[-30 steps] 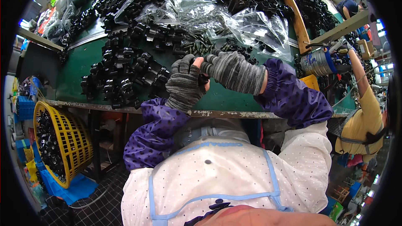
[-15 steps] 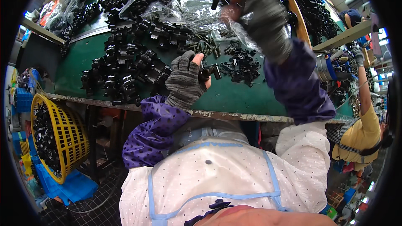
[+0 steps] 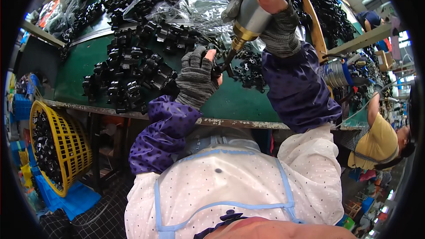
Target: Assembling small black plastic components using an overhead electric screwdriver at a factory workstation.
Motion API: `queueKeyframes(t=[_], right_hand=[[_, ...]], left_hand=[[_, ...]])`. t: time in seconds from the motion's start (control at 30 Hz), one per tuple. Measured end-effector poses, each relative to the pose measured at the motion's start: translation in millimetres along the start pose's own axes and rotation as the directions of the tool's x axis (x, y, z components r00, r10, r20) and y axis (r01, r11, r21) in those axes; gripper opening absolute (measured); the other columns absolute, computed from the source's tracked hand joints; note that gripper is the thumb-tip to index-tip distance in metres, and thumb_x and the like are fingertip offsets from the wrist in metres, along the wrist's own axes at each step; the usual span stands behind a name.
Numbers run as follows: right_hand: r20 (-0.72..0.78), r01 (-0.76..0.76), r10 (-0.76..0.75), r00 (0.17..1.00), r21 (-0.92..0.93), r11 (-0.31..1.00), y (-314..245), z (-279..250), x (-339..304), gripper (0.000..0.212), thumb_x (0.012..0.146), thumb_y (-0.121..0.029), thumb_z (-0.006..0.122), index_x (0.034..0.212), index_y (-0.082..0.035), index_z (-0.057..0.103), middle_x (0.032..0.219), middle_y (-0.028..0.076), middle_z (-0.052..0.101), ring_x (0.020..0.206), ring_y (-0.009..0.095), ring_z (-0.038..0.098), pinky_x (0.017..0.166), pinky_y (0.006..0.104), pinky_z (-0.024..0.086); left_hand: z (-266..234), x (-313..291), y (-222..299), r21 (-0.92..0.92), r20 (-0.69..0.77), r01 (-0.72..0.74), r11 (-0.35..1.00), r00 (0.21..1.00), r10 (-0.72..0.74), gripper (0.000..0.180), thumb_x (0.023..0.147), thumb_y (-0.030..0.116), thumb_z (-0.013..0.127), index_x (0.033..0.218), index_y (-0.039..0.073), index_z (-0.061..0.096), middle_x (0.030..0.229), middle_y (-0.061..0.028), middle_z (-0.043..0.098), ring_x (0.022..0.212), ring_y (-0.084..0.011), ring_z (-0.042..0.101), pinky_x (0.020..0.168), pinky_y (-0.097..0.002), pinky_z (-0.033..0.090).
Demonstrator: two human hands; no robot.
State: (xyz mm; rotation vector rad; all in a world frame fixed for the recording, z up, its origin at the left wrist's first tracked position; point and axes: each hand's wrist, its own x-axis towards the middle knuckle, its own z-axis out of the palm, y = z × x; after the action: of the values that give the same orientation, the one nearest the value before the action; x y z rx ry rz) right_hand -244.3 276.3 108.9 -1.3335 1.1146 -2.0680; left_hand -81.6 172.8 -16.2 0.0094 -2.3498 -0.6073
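Observation:
My left hand (image 3: 195, 77), in a grey knitted glove with bare fingertips, is closed around a small black plastic part (image 3: 218, 69) above the green worktop. In my right hand (image 3: 282, 33), gloved the same way, is a silver power screwdriver (image 3: 261, 6) with a brass-coloured nose. Its dark bit (image 3: 230, 57) points down and reaches the black part beside my left thumb; whether it sits in a screw I cannot tell. Small black link-shaped pieces (image 3: 252, 73) lie just right of the part. To the left of my left hand spreads a heap of black plastic clamps (image 3: 128, 68).
Clear plastic bags (image 3: 195, 11) and more black parts cover the back of the green worktop (image 3: 230, 106). A wooden board (image 3: 313, 26) stands at the right. Down on the left, a yellow basket (image 3: 73, 150) holds black parts. A co-worker in yellow (image 3: 376, 144) works at the right.
My right hand, raised and blurred before, now grips the screwdriver and has brought it down so its bit reaches the part. My left hand has stayed nearly in place with the black part.

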Motion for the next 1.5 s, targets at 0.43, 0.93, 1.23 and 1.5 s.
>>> queueKeyframes(t=[0.43,0.93,1.23,1.5], right_hand=[[0.006,-0.048,0.056,0.998,0.619,0.784,14,0,-7,0.052,0.074,-0.019,0.063,0.115,0.002,0.039,0.096,0.021,0.052,0.073,0.032,0.058,0.063,0.0434,0.052],[-0.029,0.059,0.532,0.846,-0.987,-0.147,22,-12,-105,0.029,0.078,-0.02,0.056,0.104,-0.008,0.051,0.09,0.013,0.056,0.089,0.029,0.055,0.078,0.0388,0.046],[-0.034,0.268,0.669,0.742,-0.9,-0.343,53,-29,-115,0.027,0.074,-0.012,0.053,0.101,-0.008,0.056,0.101,0.013,0.055,0.088,0.028,0.057,0.072,0.0359,0.048],[0.016,-0.364,0.522,0.853,-0.699,0.615,33,11,-115,0.014,0.08,-0.01,0.058,0.092,-0.003,0.058,0.075,0.005,0.057,0.068,0.011,0.053,0.059,0.0248,0.045]], left_hand=[[1,9,5,-0.026,-0.058,-0.058,0.998,0.997,0.057,0.066,0.055,0.018,0.069,0.115,0.005,0.044,0.103,-0.0139,0.049,0.094,-0.0306,0.047,0.082,-0.0405,0.039],[-27,-22,12,-0.102,0.319,-0.003,0.995,0.947,0.036,0.057,0.057,0.011,0.065,0.111,0.01,0.049,0.112,-0.0123,0.048,0.102,-0.0308,0.046,0.085,-0.0392,0.041],[-34,-25,21,-0.072,0.348,0.091,0.993,0.936,-0.061,0.046,0.06,0.009,0.065,0.105,0.011,0.054,0.11,-0.009,0.05,0.103,-0.0275,0.048,0.084,-0.0352,0.042],[-28,-35,18,-0.141,0.207,0.025,0.99,0.978,0.005,0.046,0.061,0.006,0.066,0.105,0.011,0.054,0.106,-0.0094,0.053,0.101,-0.0287,0.049,0.086,-0.0363,0.041]])
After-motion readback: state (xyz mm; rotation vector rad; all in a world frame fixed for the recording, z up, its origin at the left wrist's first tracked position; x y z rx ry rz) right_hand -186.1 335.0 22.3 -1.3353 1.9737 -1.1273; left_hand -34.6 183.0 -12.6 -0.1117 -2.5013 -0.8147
